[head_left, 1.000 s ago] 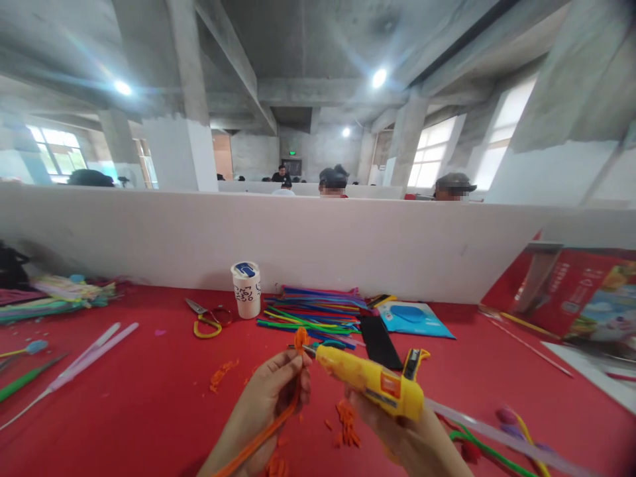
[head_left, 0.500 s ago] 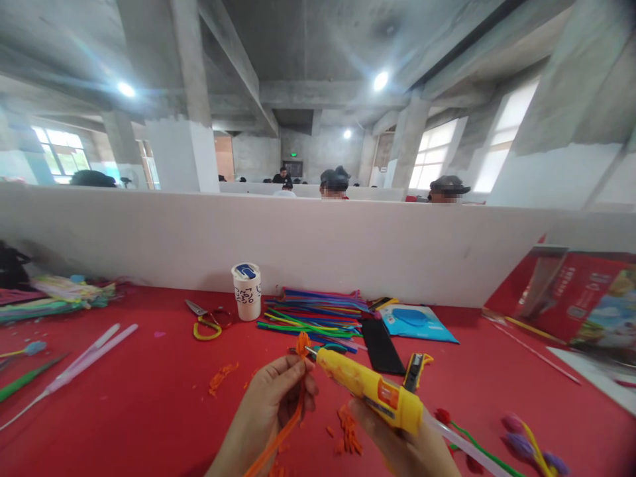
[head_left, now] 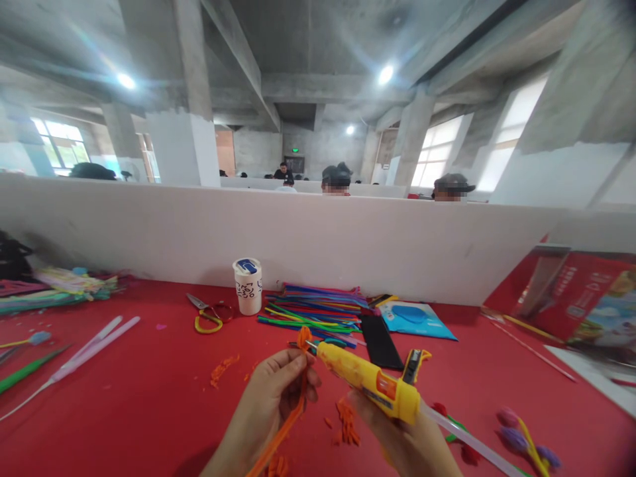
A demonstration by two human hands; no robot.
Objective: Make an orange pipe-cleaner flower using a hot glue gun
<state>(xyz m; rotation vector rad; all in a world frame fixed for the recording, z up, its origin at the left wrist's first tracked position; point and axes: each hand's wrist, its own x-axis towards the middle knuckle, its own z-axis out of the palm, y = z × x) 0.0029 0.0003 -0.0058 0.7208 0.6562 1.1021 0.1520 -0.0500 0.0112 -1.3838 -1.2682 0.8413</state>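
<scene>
My left hand (head_left: pixel 278 391) pinches an orange pipe cleaner (head_left: pixel 278 442), whose top ends in a small bunched orange head above my fingertips. In my right hand (head_left: pixel 397 437) is a yellow hot glue gun (head_left: pixel 365 377), with a clear glue stick (head_left: pixel 472 442) coming out of its back. The gun's metal nozzle points left and meets or nearly meets the orange head; contact is too small to tell. Short orange clippings (head_left: pixel 348 423) lie on the red table between my hands, and another little pile (head_left: pixel 223 370) lies to the left.
Behind my hands lie colourful pipe cleaners (head_left: pixel 318 305), a white cup (head_left: pixel 247 291), yellow-handled scissors (head_left: pixel 205 318), a black phone-like slab (head_left: pixel 381 341) and a blue packet (head_left: pixel 420 323). Finished-looking pipe-cleaner flowers (head_left: pixel 517 437) lie right. A white partition (head_left: pixel 318 232) borders the table's back.
The view has shifted slightly. My hands keep nearly the same pose, with the glue gun's nozzle still at the orange head.
</scene>
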